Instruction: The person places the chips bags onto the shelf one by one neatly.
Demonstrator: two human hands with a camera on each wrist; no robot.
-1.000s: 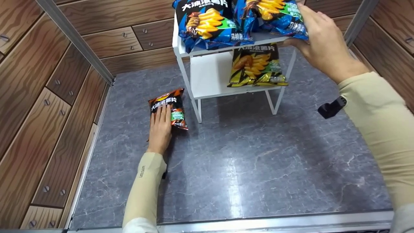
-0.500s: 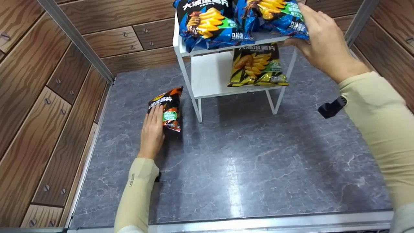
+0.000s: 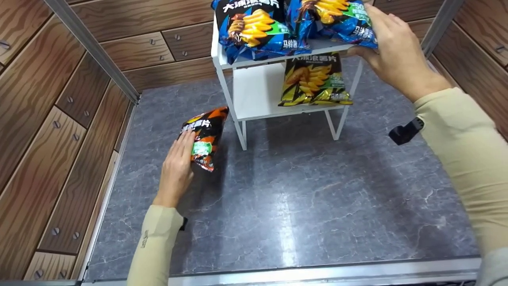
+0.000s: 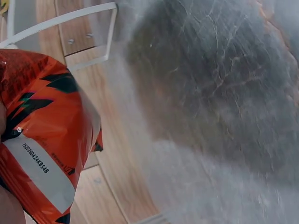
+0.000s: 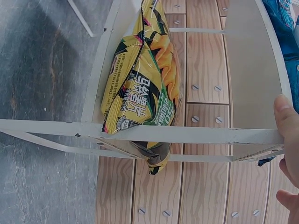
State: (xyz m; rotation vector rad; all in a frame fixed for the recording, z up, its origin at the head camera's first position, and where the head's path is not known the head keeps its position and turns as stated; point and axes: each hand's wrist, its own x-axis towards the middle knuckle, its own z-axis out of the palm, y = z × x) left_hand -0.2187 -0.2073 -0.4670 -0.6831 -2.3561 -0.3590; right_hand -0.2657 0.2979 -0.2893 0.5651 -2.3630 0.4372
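Note:
My left hand (image 3: 176,165) holds an orange-and-black bag of chips (image 3: 206,133), tilted, left of the white rack. In the left wrist view the orange back of the chip bag (image 4: 51,121) shows, with fingers and thumb at the left edge. My right hand (image 3: 401,51) grips the right end of the rack's upper shelf (image 3: 329,49), thumb at the shelf edge, fingers beside a blue bag of chips (image 3: 337,20). Part of the right hand (image 5: 289,144) shows at the frame in the right wrist view; some fingers are hidden.
Another blue chip bag (image 3: 254,29) lies at the upper shelf's left. A yellow-and-black chip bag (image 3: 317,81) stands at the right of the lower shelf (image 3: 258,91). Wood-patterned panels (image 3: 43,159) surround the grey marbled floor (image 3: 301,198); a metal rail (image 3: 337,272) runs along the front.
My left hand has moved left and toward the front, lifting the orange-and-black chip bag and tilting it. The right hand and the rack have stayed in place.

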